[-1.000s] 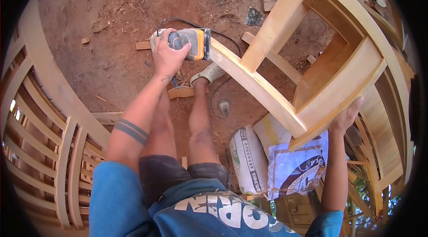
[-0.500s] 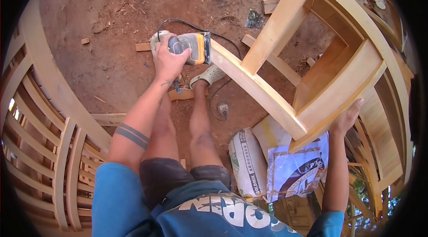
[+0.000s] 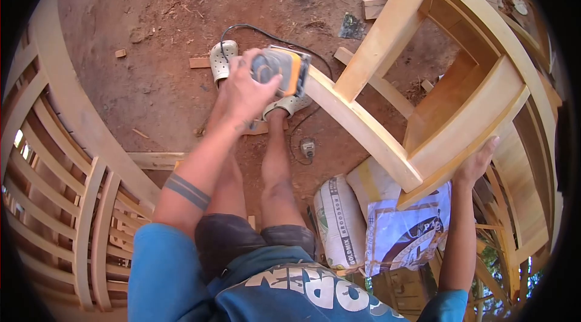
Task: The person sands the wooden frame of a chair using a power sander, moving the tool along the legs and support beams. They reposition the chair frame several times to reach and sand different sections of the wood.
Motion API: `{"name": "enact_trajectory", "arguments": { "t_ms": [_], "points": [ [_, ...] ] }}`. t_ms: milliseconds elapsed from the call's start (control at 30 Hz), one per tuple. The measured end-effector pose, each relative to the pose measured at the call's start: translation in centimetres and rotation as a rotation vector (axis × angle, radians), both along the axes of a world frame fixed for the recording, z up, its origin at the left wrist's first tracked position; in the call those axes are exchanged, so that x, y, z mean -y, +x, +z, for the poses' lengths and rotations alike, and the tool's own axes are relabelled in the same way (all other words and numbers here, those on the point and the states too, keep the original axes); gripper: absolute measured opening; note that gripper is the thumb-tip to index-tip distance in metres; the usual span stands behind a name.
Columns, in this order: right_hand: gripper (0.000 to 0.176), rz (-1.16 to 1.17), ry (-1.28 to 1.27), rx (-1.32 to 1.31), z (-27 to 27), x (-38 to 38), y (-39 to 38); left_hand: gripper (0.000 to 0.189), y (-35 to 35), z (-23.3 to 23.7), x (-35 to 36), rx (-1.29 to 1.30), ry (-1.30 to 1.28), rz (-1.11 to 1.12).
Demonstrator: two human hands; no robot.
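My left hand (image 3: 251,89) is wrapped round an electric sander (image 3: 281,72), grey and yellow with a black cord. The sander's pad side is at the far end of a pale curved wooden rail (image 3: 363,122); blur hides whether it touches. That rail belongs to a wooden furniture frame (image 3: 466,116) tilted on its side. My right hand (image 3: 475,161) grips the frame's lower edge, with some of its fingers hidden by the wood.
Stuffed sacks (image 3: 408,225) stand under the frame. A slatted wooden piece (image 3: 78,201) rises at the left. The cord (image 3: 266,32) loops over the dirt floor past my clogs (image 3: 223,59) to a plug connection (image 3: 307,147). Wood offcuts (image 3: 374,7) lie about.
My left hand has moved the sander to the right and slightly down, turning it a little. My right hand keeps its hold on the frame, and the whole view has shifted slightly.
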State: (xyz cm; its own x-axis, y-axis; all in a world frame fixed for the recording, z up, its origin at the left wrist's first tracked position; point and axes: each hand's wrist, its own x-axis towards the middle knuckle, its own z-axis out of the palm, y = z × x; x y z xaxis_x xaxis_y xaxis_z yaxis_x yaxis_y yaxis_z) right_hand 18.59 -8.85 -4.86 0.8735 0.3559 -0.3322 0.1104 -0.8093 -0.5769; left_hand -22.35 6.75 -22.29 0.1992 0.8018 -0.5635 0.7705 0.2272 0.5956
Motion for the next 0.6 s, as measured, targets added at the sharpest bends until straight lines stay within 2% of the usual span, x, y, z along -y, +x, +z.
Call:
{"name": "enact_trajectory", "arguments": {
  "t_ms": [67, 167, 267, 300, 400, 467, 533, 600],
  "points": [
    [0.064, 0.002, 0.01, -0.003, 0.0, 0.2, 0.0, 0.058, -2.2, -3.5, -1.1, -0.01, 0.105, 0.004],
    [0.064, -0.003, 0.046, -0.039, 0.1, -0.1, -0.2, 0.057, -2.6, -3.5, -1.4, -0.032, 0.047, 0.03],
    [0.062, 0.005, 0.045, -0.025, 0.0, -0.1, -0.4, 0.056, -0.1, 0.9, -0.3, -0.029, -0.085, -0.006],
    [0.061, 0.022, 0.021, 0.017, -0.2, 0.0, -0.4, 0.056, 0.4, 1.6, 0.5, 0.09, 0.008, -0.044],
    [0.062, 0.18, -0.113, 0.18, -0.6, 1.6, 1.1, 0.056, 0.8, 1.6, -0.1, 0.132, 0.021, -0.086],
    [0.063, 0.157, -0.089, 0.132, -0.5, 1.8, 1.2, 0.057, -0.4, -0.8, -2.1, 0.024, -0.022, 0.004],
    [0.063, -0.025, 0.077, -0.071, 0.1, 0.2, -0.2, 0.059, -2.1, -3.8, -3.3, -0.082, 0.021, 0.034],
    [0.063, -0.026, 0.05, -0.036, 0.1, -0.6, -0.9, 0.059, -2.6, -4.1, -2.1, -0.057, -0.002, 0.056]
  ]
}}
